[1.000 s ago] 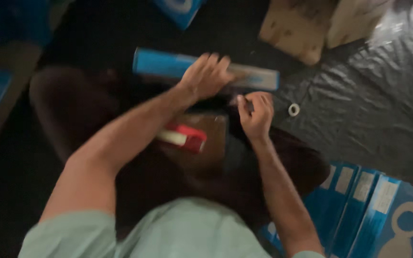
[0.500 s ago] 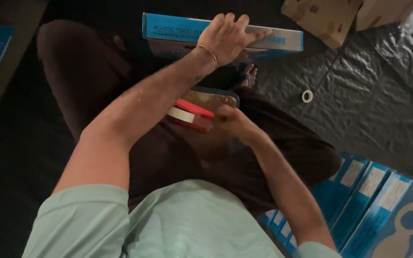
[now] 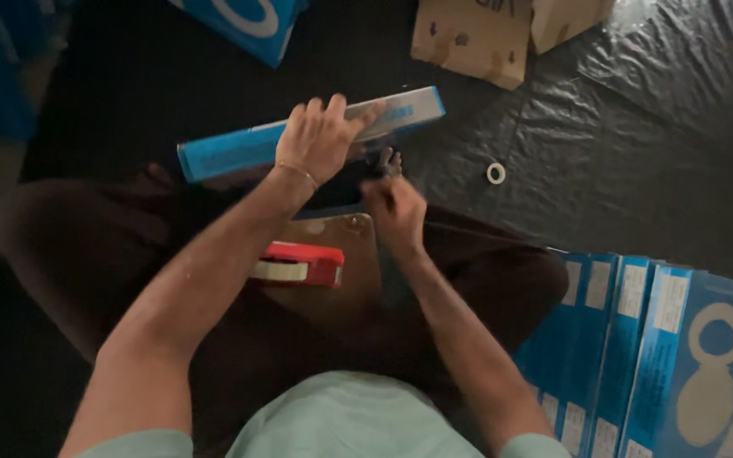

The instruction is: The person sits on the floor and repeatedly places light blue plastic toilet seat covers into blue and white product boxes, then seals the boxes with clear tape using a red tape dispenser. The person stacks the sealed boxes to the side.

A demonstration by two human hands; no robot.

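Blue, long and flat, a carton [image 3: 311, 136] is seen in the head view lying slantwise across the person's knees, its right end raised toward the top of the frame. The left hand [image 3: 320, 140] is laid flat on top of the carton near its middle, fingers [image 3: 332, 108] spread and extended over the upper face, pressing rather than wrapped around; a thin bracelet is seen at the wrist. The right hand [image 3: 394, 208] is held just below the carton's lower edge, fingers curled tight into a pinch on something small and dark; what is pinched cannot be told, as it is blurred and shadowed. The two hands are near each other, not touching.

A red tape dispenser [image 3: 299, 264] with a pale roll is seen resting on a brown board [image 3: 354, 271] on the lap, just below the left forearm and beside the right wrist, untouched by either hand.

A small white tape ring [image 3: 495, 173] is seen on the grey plastic sheet [image 3: 655, 127] covering the floor, well apart from the hands to the right. Brown cardboard boxes [image 3: 472, 38] are seen at the top edge. A row of blue cartons [image 3: 638, 339] is stacked upright at lower right, beside the right elbow. Another blue box [image 3: 243, 21] is cut off at the top.
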